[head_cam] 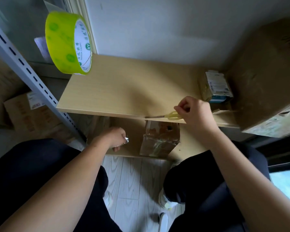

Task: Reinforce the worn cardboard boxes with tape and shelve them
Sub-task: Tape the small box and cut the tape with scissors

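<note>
Standing close to the shelf unit, the person leans over a wooden shelf board (pixel 124 84) and works with both hands. The right hand (pixel 193 109) is curled around the yellow handles of a pair of scissors (pixel 167 116), whose blades lie flat at the front edge of this board. The left hand (pixel 116 137) is lower, under the board, with the fingers bent; it seems to pinch something small and shiny (maybe a crumpled end of tape, I cannot tell for sure).

A small cardboard box (pixel 159 142) sits on the lower shelf, just beside the left hand. It already carries glossy strips of tape on its front and its top, and one strip stands up from it toward the board above. A roll of tape (pixel 69 43), yellow-green, is seen high on the left, near a grey metal upright (pixel 32 76); what supports it I cannot see. A big cardboard box (pixel 268 81) rests on the right end of the board, with a small packet (pixel 216 87) in front of it.

My judgement: the small box is taped in large part and is already on a shelf. What is left is probably to cut the loose strip and press it down. If the big box needs tape too, I cannot say.
</note>
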Tool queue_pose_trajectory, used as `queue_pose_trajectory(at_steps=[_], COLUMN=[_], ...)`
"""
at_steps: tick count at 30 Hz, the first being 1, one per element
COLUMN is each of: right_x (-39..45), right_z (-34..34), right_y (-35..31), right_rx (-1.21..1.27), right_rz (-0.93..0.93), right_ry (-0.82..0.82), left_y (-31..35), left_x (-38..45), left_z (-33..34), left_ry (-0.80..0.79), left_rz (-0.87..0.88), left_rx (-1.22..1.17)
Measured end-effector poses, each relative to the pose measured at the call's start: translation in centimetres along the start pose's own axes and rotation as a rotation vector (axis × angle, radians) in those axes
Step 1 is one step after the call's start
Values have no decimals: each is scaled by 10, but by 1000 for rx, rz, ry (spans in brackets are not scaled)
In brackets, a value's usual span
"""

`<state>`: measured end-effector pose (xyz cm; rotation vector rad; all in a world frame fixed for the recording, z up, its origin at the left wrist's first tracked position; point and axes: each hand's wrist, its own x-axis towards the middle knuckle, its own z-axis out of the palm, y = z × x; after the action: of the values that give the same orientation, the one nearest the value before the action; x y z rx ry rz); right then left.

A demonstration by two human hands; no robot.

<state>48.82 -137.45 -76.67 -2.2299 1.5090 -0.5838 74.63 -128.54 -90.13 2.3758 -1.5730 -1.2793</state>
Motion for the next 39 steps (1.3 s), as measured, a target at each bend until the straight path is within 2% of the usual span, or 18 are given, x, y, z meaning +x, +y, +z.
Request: queue_pose_trajectory(at_steps=[2, 6, 11, 13, 14, 16, 18, 19, 20, 23, 25, 26, 28, 30, 32, 35, 36, 39], right_x=[3, 33, 52, 50, 47, 30, -5, -24, -37, -48, -36, -30, -24, -25, -31, -33, -30, -24], right_z=[-14, -18, 25, 33, 36, 49, 80, 100, 122, 172, 188, 195, 206, 207, 195, 159, 146, 120], right_y=[2, 16, 34, 31, 26, 14, -1, -5, -7, -2, 5, 6, 9, 16, 37, 80, 90, 94], right_rx=[103, 176, -276, -350, -356, -323, -338, -358, -380, -498, -449, -433, -453, -513, -577, -671, -617, -336], right_rz=[-51, 2, 108, 129, 82, -179, -519, -593, -561, -52, 185, 210, 131, -9, -246, -618, -692, -638], right_ry=[-4, 195, 99, 182, 251, 302, 177, 92, 7, -299, -310, -290, -254, -300, -281, -399, -395, -389], left_y=[-3, -4, -5, -6, -6, -6, -6, -5, -5, -4, -4, -4, -7, -10, -11, -2, 3, 23], left_x=[-2, -4, -4, -2, -1, 2, 5, 6, 5, 4, 2, 0, -1, -2, 0, 2, 2, -2], left_z=[-2, 1, 6, 5, 5, 7, 10, 13, 15, 17, 18, 19, 19, 17, 14, 8, 7, 9], left_ry=[9, 2, -27, -22, -23, -34, -55, -68, -77, -74, -72, -71, -74, -80, -86, -79, -84, -103], left_rz=[8, 24, 47, 52, 52, 47, 31, 23, 19, 60, 86, 91, 93, 86, 72, 104, 122, 179], left_rx=[-17, -11, 25, 23, 18, 9, 4, 5, 14, 69, 90, 90, 79, 51, 4, -6, -19, -67])
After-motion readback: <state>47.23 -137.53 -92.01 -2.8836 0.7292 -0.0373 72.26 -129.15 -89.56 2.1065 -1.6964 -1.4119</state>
